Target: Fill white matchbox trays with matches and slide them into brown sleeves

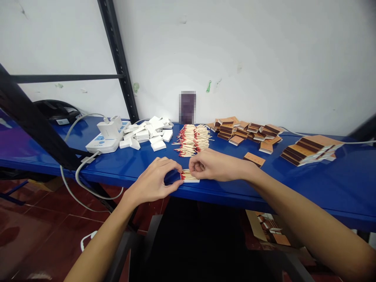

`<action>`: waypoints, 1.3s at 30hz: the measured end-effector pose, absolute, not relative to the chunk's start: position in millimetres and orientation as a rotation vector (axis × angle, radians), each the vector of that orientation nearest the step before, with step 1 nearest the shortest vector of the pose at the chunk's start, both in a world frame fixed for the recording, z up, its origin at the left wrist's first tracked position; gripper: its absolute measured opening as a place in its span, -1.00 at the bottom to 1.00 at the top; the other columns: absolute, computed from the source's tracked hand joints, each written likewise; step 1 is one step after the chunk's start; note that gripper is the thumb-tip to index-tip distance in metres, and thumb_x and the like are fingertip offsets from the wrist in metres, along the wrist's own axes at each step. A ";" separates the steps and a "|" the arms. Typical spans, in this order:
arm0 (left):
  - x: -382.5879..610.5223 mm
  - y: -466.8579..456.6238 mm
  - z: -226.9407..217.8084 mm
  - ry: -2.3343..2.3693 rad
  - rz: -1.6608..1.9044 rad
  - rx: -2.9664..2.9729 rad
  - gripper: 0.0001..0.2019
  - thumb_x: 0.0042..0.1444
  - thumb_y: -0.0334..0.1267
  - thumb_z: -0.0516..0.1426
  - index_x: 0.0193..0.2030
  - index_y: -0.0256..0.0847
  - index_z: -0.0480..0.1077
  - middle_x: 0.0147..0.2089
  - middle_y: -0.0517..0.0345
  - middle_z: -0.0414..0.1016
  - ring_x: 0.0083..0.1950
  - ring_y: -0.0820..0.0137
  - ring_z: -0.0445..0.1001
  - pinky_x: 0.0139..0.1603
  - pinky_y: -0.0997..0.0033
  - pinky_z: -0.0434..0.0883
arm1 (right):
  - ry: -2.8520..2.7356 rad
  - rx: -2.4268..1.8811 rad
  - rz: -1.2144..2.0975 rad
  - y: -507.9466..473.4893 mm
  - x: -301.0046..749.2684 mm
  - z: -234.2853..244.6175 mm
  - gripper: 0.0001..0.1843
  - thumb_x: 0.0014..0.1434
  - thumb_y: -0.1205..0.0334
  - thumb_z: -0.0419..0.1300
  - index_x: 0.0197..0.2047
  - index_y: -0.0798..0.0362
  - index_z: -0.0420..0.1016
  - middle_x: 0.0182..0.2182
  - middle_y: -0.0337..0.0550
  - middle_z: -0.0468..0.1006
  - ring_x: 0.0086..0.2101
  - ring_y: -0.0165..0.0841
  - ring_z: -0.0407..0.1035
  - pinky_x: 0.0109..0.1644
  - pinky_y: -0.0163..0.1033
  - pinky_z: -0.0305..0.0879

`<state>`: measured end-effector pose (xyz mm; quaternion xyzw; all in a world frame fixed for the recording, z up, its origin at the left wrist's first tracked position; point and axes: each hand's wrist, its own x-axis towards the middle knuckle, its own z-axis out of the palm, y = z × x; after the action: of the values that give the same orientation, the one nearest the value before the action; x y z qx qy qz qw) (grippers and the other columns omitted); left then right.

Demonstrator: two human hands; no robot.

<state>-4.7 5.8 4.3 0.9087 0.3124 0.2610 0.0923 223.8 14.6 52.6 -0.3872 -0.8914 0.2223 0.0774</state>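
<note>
Head cam, looking down at a blue bench [296,181]. Got a small white tray [191,181] with matches [186,176] in it, sitting close to the front edge, right between both hands. Long axis running left to right, more or less square to the body, so one short end per hand.

Left hand [155,178] grasping the tray's left end, thumb on the near side, forefinger on the far side. Right hand [205,165] over the other end, fingers curled in and covering that part. Can't tell from up here about any match pinched in there, with fingertips mostly hidden, so not going to guess.

As for nearer: basically a tie at the tray. Different story for the loose match pile [194,138], just beyond the tray, straight out from the body. Clearly closer to the right hand, and from there forward and a touch left. Sticks lying roughly left to right as well, so about parallel with the tray, no big twist between the two. Red heads at the left in the tray, mostly leftward in the pile too, as far as visible.

Also worth noting: a heap of white trays [148,132] beyond the left hand, a heap of matchbox sleeves [246,130] ahead and to the right, plus one lone sleeve [254,159] just past the right forearm.
</note>
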 end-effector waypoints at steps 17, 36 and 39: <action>-5.0 6.1 4.7 0.871 0.731 2.711 -0.91 0.28 -0.22 0.10 -0.17 -0.13 0.40 -0.02 0.17 0.52 0.02 0.31 0.43 0.13 0.26 0.27 | -2.419 -1.392 0.196 -15.7 286.3 45.9 -0.70 0.29 -0.01 0.05 -0.29 0.02 0.43 -0.23 -0.08 0.53 -0.24 -0.26 0.40 -0.18 -0.18 0.27; -5.6 7.7 6.6 0.893 0.630 2.751 -0.69 0.31 -0.23 0.06 0.14 -0.07 0.44 0.04 0.04 0.38 0.06 0.27 0.38 0.11 0.23 0.36 | -2.262 -1.450 0.070 -25.0 310.7 12.4 -0.56 0.31 -0.02 0.06 0.18 -0.02 0.30 0.08 -0.04 0.50 0.03 -0.13 0.42 0.07 -0.05 0.35; -6.0 7.4 8.9 0.848 0.611 2.744 -0.72 0.31 -0.26 0.05 0.09 -0.05 0.47 0.04 0.05 0.37 0.06 0.29 0.37 0.12 0.25 0.35 | -2.283 -1.352 0.169 -29.2 293.1 20.4 -0.55 0.29 -0.05 0.10 0.16 -0.05 0.32 0.10 -0.08 0.50 0.02 -0.16 0.43 0.06 -0.09 0.36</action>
<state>-6.0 7.4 8.9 0.9296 0.2874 0.2069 0.1025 293.1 -29.2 20.4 -0.4938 -0.8337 0.0616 0.2393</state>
